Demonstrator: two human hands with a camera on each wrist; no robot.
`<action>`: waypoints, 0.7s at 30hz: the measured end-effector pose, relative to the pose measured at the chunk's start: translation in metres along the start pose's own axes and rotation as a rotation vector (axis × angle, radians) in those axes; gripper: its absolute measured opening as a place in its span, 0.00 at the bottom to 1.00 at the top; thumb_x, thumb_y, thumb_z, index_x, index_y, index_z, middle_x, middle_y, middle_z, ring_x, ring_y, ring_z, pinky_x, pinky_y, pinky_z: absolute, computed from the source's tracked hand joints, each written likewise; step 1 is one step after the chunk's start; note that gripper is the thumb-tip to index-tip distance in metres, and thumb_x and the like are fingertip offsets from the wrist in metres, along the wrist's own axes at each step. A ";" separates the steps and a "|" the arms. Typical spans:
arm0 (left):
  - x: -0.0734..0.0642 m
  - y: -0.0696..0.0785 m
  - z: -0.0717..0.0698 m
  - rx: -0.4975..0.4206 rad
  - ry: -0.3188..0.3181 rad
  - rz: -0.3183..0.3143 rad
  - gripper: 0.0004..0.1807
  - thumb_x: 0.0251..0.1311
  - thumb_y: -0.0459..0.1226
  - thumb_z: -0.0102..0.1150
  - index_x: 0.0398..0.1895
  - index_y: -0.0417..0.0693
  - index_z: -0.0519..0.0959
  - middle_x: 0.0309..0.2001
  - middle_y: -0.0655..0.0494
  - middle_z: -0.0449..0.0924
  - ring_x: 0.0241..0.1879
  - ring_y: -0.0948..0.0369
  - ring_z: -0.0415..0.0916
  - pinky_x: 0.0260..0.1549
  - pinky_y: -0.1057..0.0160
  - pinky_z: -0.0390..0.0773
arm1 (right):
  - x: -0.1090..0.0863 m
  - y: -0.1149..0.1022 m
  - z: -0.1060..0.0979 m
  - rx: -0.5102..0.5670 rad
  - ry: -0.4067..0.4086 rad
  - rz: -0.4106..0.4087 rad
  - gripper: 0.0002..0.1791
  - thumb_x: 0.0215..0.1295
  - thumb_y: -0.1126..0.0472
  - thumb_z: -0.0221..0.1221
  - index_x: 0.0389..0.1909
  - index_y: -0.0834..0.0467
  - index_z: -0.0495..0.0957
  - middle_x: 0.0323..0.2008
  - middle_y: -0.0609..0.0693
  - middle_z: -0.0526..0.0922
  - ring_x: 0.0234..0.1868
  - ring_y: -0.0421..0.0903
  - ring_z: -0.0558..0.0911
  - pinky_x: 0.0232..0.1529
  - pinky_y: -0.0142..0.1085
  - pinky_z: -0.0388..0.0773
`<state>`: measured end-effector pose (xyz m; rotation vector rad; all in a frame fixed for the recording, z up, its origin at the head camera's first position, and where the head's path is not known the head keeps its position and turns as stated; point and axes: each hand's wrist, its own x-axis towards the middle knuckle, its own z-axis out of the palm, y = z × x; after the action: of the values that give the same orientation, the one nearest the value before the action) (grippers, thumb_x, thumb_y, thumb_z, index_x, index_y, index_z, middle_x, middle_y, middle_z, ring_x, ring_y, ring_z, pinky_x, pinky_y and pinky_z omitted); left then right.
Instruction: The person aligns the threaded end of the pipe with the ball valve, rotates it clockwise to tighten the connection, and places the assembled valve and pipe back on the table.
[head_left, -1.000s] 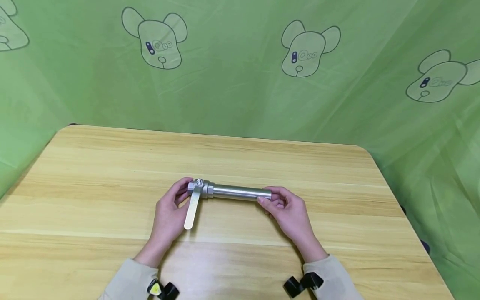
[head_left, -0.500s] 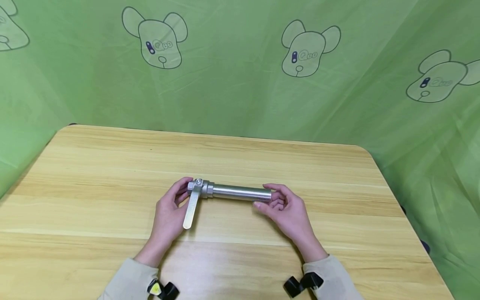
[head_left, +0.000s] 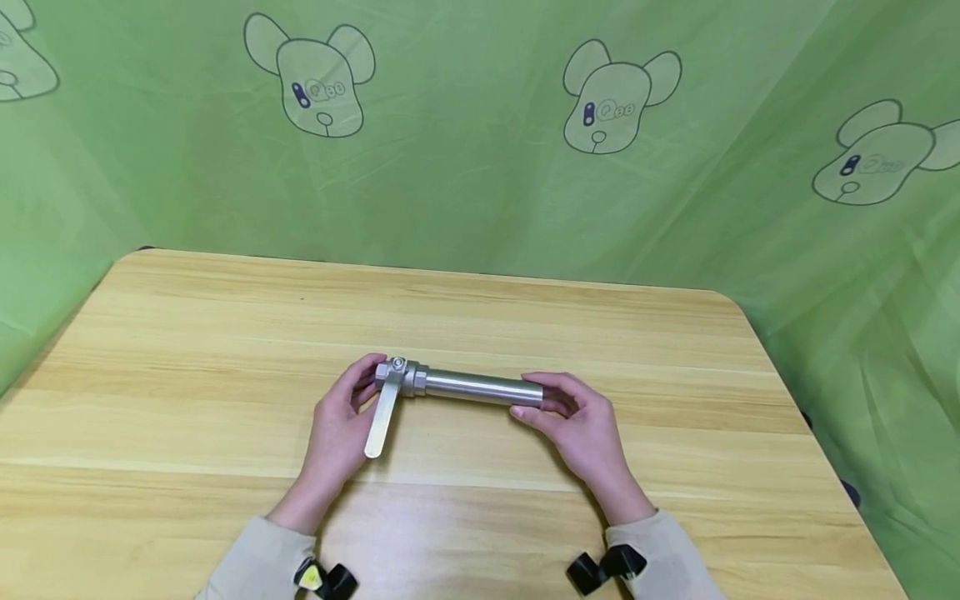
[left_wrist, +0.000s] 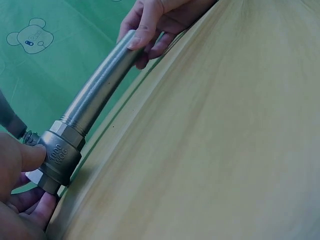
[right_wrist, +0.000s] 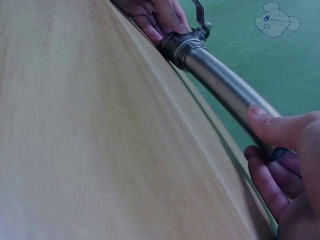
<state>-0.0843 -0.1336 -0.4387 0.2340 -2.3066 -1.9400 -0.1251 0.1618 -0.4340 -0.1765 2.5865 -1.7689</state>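
Note:
A steel ball valve point(head_left: 409, 379) with a flat lever handle point(head_left: 383, 418) is joined to a straight metal pipe point(head_left: 480, 387). My left hand point(head_left: 339, 429) grips the valve body at its free end, thumb on the near side. "1000 WOG" stands in raised letters on the valve point(left_wrist: 59, 157) in the left wrist view. At the pipe's other end, my right hand point(head_left: 587, 432) holds the pipe between thumb and fingers. In the right wrist view the thumb lies on the pipe point(right_wrist: 225, 82) and the fingers curl beneath its end. The threaded joint shows a few bare threads beside the valve's hex collar.
A light wood table point(head_left: 480, 317) with rounded far corners lies under both hands. Behind it hangs a green curtain point(head_left: 465, 167) printed with bear heads. Small black devices point(head_left: 604, 570) are strapped at both sleeves.
My right thumb has slid down toward the pipe's near edge and the fingers have shifted around its end. The left hand stays on the valve, whose lever has tipped very slightly left.

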 end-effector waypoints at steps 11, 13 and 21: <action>-0.001 0.001 0.000 0.002 -0.003 -0.005 0.30 0.70 0.26 0.64 0.75 0.43 0.74 0.71 0.38 0.78 0.70 0.44 0.79 0.74 0.54 0.78 | -0.002 -0.003 0.001 -0.034 0.007 0.030 0.23 0.57 0.63 0.80 0.54 0.54 0.90 0.49 0.57 0.90 0.42 0.38 0.86 0.43 0.24 0.87; -0.001 0.001 0.000 0.000 -0.001 -0.003 0.30 0.70 0.26 0.64 0.75 0.43 0.74 0.71 0.38 0.78 0.70 0.44 0.79 0.73 0.55 0.78 | -0.001 -0.003 0.000 -0.048 0.007 0.047 0.22 0.58 0.62 0.80 0.55 0.53 0.90 0.46 0.57 0.90 0.40 0.38 0.85 0.40 0.24 0.85; 0.000 0.001 0.001 -0.002 0.005 0.007 0.29 0.70 0.25 0.63 0.74 0.41 0.75 0.70 0.37 0.78 0.70 0.44 0.79 0.73 0.57 0.79 | 0.001 -0.002 0.001 -0.080 -0.010 0.055 0.20 0.64 0.59 0.77 0.56 0.52 0.89 0.39 0.53 0.88 0.37 0.39 0.81 0.36 0.25 0.81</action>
<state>-0.0848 -0.1327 -0.4378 0.2303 -2.2996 -1.9360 -0.1260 0.1602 -0.4329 -0.1135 2.6304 -1.6443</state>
